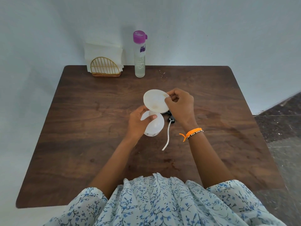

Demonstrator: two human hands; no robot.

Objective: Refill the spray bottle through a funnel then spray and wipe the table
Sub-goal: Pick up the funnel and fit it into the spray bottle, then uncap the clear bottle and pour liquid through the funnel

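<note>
Head view, looking down on one dark wooden table point(81, 128) set against a pale wall. Item: translucent white spray bottle point(154, 126), uncapped, at the centre of the surface, upright or slightly tilted; the left hand point(138, 123) wraps its upper body, fingers curled and gripping it, thumb lying across the shoulder. Item: white funnel point(155, 100), wide mouth facing the camera, held directly above the bottle's opening; whether its spout is inside the neck cannot be told, since the funnel's bowl hides it. The right hand point(179, 105) pinches the funnel's rim on its right side between thumb and bent fingers. Item: orange and beaded wristbands point(193, 132) on the right wrist. Item: black spray head point(171, 119) with a long white dip tube point(167, 136), lying flat on the surface just to the right of the bottle, the tube running toward the near edge. Item: tall clear water bottle point(140, 59) with a purple cap, standing upright near the far edge, left of centre. Item: gold wire napkin holder point(105, 67) stocked with white paper napkins point(104, 51), near the far-left corner, just beside the water bottle. Item: blue floral garment point(162, 203) filling the bottom of the view at the near edge.
</note>
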